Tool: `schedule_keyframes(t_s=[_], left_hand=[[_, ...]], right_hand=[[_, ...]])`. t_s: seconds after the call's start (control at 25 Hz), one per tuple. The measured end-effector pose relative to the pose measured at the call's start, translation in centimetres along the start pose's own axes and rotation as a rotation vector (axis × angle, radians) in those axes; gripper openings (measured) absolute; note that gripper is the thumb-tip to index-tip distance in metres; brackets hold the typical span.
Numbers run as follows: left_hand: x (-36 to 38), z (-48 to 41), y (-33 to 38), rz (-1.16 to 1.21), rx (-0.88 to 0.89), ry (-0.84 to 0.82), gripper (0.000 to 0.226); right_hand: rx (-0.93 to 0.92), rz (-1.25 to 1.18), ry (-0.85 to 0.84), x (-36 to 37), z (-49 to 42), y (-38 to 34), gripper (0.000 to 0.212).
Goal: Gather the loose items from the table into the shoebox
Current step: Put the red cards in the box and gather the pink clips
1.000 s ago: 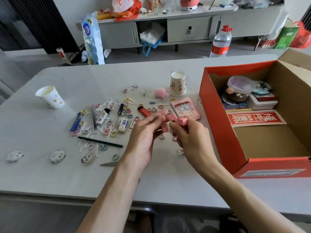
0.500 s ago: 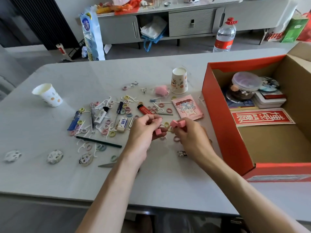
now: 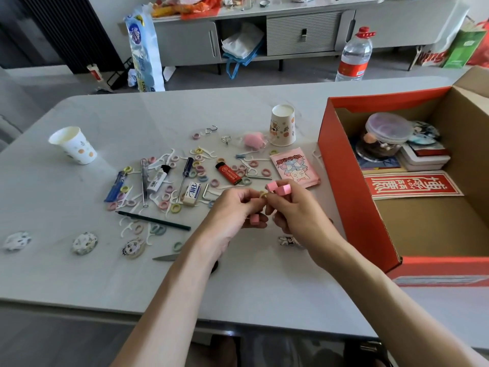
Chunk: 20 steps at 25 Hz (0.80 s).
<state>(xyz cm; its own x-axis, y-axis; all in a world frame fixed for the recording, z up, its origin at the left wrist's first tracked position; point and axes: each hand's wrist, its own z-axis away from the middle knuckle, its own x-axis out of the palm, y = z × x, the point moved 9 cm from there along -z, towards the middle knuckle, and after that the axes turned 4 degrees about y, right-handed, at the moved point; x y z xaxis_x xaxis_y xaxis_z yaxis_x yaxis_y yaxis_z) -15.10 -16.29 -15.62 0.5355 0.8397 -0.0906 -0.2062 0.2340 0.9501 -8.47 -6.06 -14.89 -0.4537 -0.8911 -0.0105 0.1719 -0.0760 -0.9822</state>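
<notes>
Both hands over bench (image 3: 132,282), just left of orange shoebox (image 3: 341,165). Left hand (image 3: 232,215) curled, single pink block (image 3: 254,219) tucked under fingers. Right hand (image 3: 299,213) curled, gripping pair of pink blocks (image 3: 279,188) at fingertips. Small yellow ring (image 3: 263,194) between both hands' fingertips; cannot tell which holds it. Lighter (image 3: 229,174), pencil (image 3: 153,220), loose rings (image 3: 175,207) scattered on bench, left of hands. Shoebox open, on bench at right

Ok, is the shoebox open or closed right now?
Open: the shoebox has its top uncovered, and its cardboard floor and a lidded clear tub inside are visible.
</notes>
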Motion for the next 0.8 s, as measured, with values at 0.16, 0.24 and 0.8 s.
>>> schedule_keyframes(t_s=[0.16, 0.24, 0.8], left_hand=[[-2.6, -0.5, 0.0, -0.161, 0.032, 0.194, 0.017], [-3.9, -0.5, 0.0, -0.367, 0.059, 0.291, 0.017], [-1.6, 0.7, 1.6, 0.047, 0.082, 0.076, 0.005]], right_hand=[[-0.032, -0.093, 0.097, -1.0, -0.1, -0.5, 0.005], [-0.067, -0.057, 0.153, -1.7, -0.1, -0.8, 0.005], [-0.041, 0.144, 0.115, -1.2, -0.1, 0.1, 0.034]])
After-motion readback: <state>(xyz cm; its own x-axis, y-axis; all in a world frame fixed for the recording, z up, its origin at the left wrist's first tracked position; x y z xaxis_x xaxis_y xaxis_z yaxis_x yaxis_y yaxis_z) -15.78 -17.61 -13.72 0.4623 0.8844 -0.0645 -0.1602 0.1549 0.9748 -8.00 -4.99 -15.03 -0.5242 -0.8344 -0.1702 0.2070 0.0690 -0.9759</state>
